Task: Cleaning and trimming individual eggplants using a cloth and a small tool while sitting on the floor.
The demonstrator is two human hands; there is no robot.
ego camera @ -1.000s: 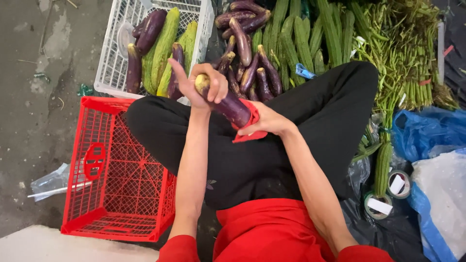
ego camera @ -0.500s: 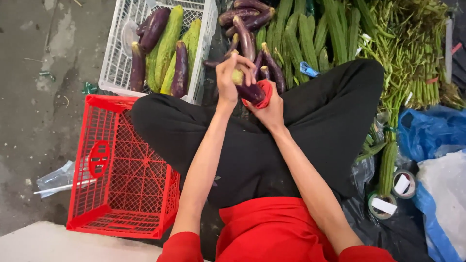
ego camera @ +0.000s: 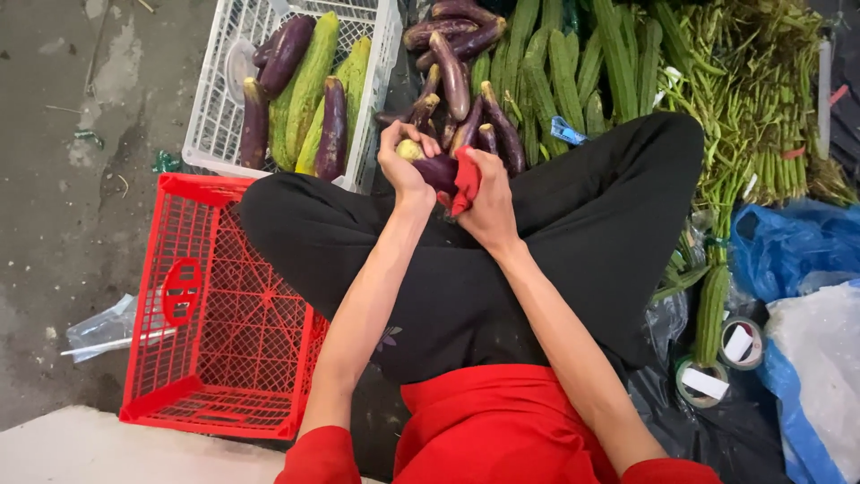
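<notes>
Seen from above, a seated person in black trousers (ego camera: 502, 269) and a red top (ego camera: 502, 430) works over produce spread on the ground. An empty red plastic crate (ego camera: 215, 305) stands against the person's left knee, on a grey concrete floor (ego camera: 63, 179). Beyond it, a white plastic crate (ego camera: 215, 116) holds purple eggplants and pale green gourds. Ahead of the knees lies a heap of ridged green gourds (ego camera: 573, 63) with loose purple eggplants (ego camera: 457, 81) on its left side; to the right lie bundled green stalks (ego camera: 761, 108). A blue plastic bag (ego camera: 788, 246) and two tape rolls (ego camera: 726, 358) lie at the right edge. The left hand (ego camera: 408, 166) is closed around the pale stem end of a purple eggplant (ego camera: 437, 168), held above the lap just before the heap. The right hand (ego camera: 484, 193) grips a small red tool (ego camera: 466, 179), pressed against the eggplant's side; its exact kind cannot be told.
</notes>
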